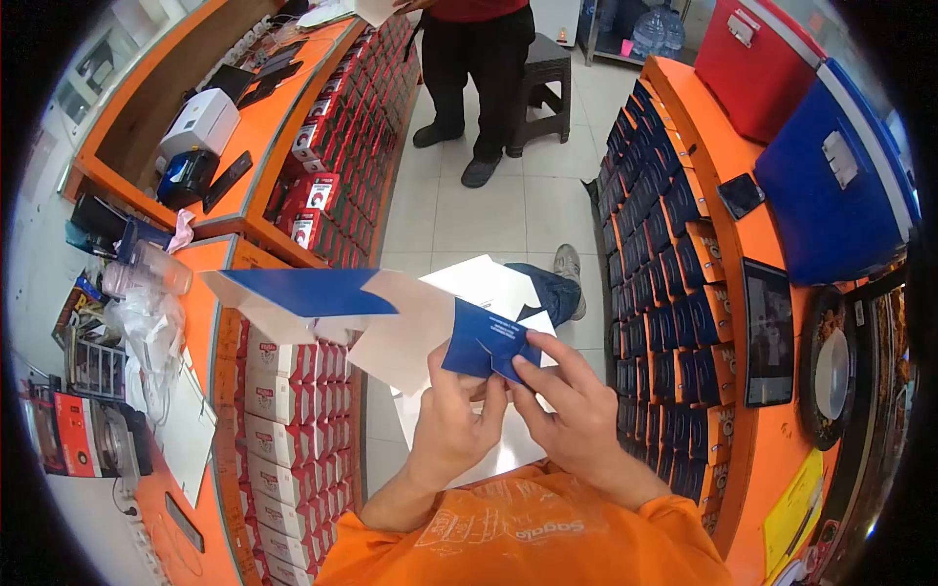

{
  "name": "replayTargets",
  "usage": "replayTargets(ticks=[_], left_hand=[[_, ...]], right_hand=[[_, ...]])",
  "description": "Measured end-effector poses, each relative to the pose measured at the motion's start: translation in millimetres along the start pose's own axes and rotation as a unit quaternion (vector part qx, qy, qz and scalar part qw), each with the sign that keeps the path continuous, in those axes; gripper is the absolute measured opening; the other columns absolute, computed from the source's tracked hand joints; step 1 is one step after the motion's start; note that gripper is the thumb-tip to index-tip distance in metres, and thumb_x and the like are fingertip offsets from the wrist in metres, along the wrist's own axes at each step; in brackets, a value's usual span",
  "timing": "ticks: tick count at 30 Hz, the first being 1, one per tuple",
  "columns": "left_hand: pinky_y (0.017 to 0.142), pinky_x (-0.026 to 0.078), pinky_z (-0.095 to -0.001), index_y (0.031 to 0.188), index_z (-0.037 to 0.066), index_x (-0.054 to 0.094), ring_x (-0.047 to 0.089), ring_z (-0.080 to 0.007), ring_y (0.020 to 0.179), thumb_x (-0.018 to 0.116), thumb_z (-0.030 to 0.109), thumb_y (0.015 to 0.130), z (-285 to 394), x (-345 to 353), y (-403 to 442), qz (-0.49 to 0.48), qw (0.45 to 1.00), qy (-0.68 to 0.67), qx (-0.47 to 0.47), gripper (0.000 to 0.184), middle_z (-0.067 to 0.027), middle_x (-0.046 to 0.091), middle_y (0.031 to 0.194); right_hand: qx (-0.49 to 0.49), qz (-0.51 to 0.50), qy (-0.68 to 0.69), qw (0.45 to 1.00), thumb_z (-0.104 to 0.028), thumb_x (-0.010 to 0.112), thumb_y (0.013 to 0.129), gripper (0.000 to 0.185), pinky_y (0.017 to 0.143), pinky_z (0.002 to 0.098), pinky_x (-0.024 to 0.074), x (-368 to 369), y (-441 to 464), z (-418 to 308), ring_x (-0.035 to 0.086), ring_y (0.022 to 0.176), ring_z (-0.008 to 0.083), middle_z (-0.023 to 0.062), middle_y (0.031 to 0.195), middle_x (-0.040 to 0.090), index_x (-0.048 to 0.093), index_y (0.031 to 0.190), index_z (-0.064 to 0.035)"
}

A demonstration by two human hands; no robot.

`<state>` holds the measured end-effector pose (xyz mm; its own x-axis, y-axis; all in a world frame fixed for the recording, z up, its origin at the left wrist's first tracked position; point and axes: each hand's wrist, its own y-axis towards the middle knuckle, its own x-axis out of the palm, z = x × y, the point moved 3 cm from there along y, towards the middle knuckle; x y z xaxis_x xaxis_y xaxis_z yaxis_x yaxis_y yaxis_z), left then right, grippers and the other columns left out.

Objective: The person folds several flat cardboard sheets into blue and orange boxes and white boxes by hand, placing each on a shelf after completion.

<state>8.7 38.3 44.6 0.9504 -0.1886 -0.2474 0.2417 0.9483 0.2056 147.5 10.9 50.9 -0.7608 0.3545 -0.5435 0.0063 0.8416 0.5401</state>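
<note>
A partly folded blue-and-white cardboard box blank (405, 337) is held up in front of my body. Its pale inner side and a long blue panel stretch away to the left, while a blue end with small white print lies at my fingers. My left hand (454, 420) pinches the lower edge of that end between thumb and fingers. From the other side, my right hand (572, 405) grips a blue flap, its thumb close to the left one. Under the cardboard, white flat sheets (484, 278) lie over my lap, partly hidden by my hands.
Stacked red-and-white boxes (293, 420) fill the left shelves; dark blue folded boxes (664, 283) line the right. A blue cooler (831, 176), a tablet (768, 332) and a plate (831, 366) are on the right counter. Another person (479, 68) stands ahead by a stool (545, 93).
</note>
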Motion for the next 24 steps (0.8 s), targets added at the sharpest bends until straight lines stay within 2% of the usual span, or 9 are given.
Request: replayTargets(ticks=[4, 6, 9, 11, 13, 16, 17, 21, 24], left_hand=[[0.07, 0.056, -0.034, 0.126, -0.011, 0.029, 0.072, -0.0328, 0.081, 0.06, -0.004, 0.086, 5, -14, 1, -0.057, 0.995, 0.069, 0.047, 0.051, -0.019, 0.069, 0.089], [0.066, 0.053, -0.0373, 0.127, -0.008, 0.039, 0.067, -0.0343, 0.071, 0.063, 0.0, 0.083, 15, -15, 1, -0.183, 0.97, 0.064, 0.148, 0.051, -0.0183, 0.067, 0.084], [0.064, 0.05, -0.0391, 0.117, -0.006, 0.054, 0.062, -0.0328, 0.065, 0.067, 0.007, 0.081, 10, -26, -10, -0.151, 0.975, 0.107, 0.123, 0.04, -0.0184, 0.064, 0.079], [0.056, 0.047, -0.0356, 0.089, -0.005, 0.064, 0.06, -0.0305, 0.057, 0.068, 0.01, 0.08, 13, -44, -20, -0.146, 0.987, 0.055, 0.035, 0.018, -0.0163, 0.061, 0.069], [0.052, 0.044, -0.0335, 0.077, -0.003, 0.063, 0.058, -0.0266, 0.052, 0.068, 0.011, 0.08, -2, -58, -36, -0.088, 0.994, 0.059, 0.038, 0.015, -0.0142, 0.059, 0.062], [0.044, 0.038, -0.0299, 0.061, -0.001, 0.058, 0.052, -0.0177, 0.043, 0.067, 0.012, 0.08, -15, -66, -30, -0.067, 0.997, 0.049, 0.0, 0.025, -0.0089, 0.053, 0.05], [0.042, 0.034, -0.0283, 0.056, 0.0, 0.054, 0.047, -0.0129, 0.039, 0.067, 0.012, 0.08, -19, -63, -26, -0.114, 0.992, 0.031, -0.044, 0.03, -0.0059, 0.049, 0.045], [0.042, 0.028, -0.0257, 0.05, 0.005, 0.045, 0.04, -0.006, 0.041, 0.068, 0.019, 0.078, -34, -56, -35, -0.033, 0.998, -0.023, -0.054, 0.039, -0.0005, 0.043, 0.044], [0.042, 0.026, -0.0256, 0.048, 0.005, 0.041, 0.038, -0.006, 0.041, 0.067, 0.017, 0.076, -43, -57, -29, -0.057, 0.996, -0.057, -0.034, 0.04, -0.001, 0.044, 0.045]], right_hand=[[0.217, 0.003, 0.333, 0.917, -0.017, 0.085, 0.072, 0.035, 0.057, 0.0281, 0.054, 8, -3, 16, 0.066, 0.066, 0.0179, 0.0159, 0.104, 0.062, 0.063, 0.093, 0.0006], [0.141, -0.034, 0.241, 0.96, -0.023, 0.086, 0.073, 0.039, 0.056, 0.0282, 0.0511, 10, -7, 22, 0.062, 0.064, 0.0162, 0.0131, 0.098, 0.059, 0.06, 0.09, -0.0002], [0.096, -0.092, 0.16, 0.978, -0.037, 0.086, 0.072, 0.049, 0.056, 0.0279, 0.0412, 33, -30, 30, 0.049, 0.064, 0.0131, 0.007, 0.086, 0.05, 0.053, 0.086, -0.0035], [0.183, 0.138, 0.505, 0.832, -0.036, 0.083, 0.075, 0.045, 0.054, 0.0283, 0.0395, 40, -33, 33, 0.047, 0.063, 0.0131, 0.0065, 0.076, 0.048, 0.055, 0.087, -0.0025], [0.19, 0.2, 0.499, 0.822, -0.031, 0.08, 0.08, 0.038, 0.053, 0.0271, 0.0404, 15, -7, 46, 0.048, 0.057, 0.0123, 0.0046, 0.065, 0.046, 0.058, 0.095, -0.0039], [0.064, -0.334, 0.241, 0.909, -0.031, 0.074, 0.084, 0.034, 0.055, 0.0297, 0.0429, 10, 12, 31, 0.053, 0.055, 0.0167, 0.0043, 0.06, 0.052, 0.06, 0.109, -0.0126], [-0.024, -0.25, 0.261, 0.932, -0.022, 0.079, 0.08, 0.031, 0.045, 0.0292, 0.0319, 20, 8, 24, 0.043, 0.046, 0.0113, 0.0011, 0.053, 0.043, 0.063, 0.105, -0.0101], [0.205, -0.218, 0.218, 0.929, -0.023, 0.073, 0.083, 0.027, 0.05, 0.0357, 0.037, 24, 3, 29, 0.047, 0.049, 0.0222, 0.007, 0.055, 0.048, 0.059, 0.102, -0.01], [0.149, -0.262, 0.237, 0.923, -0.028, 0.075, 0.082, 0.04, 0.055, 0.036, 0.0397, 31, -1, 26, 0.049, 0.054, 0.0239, 0.0095, 0.063, 0.052, 0.06, 0.112, -0.0072]])
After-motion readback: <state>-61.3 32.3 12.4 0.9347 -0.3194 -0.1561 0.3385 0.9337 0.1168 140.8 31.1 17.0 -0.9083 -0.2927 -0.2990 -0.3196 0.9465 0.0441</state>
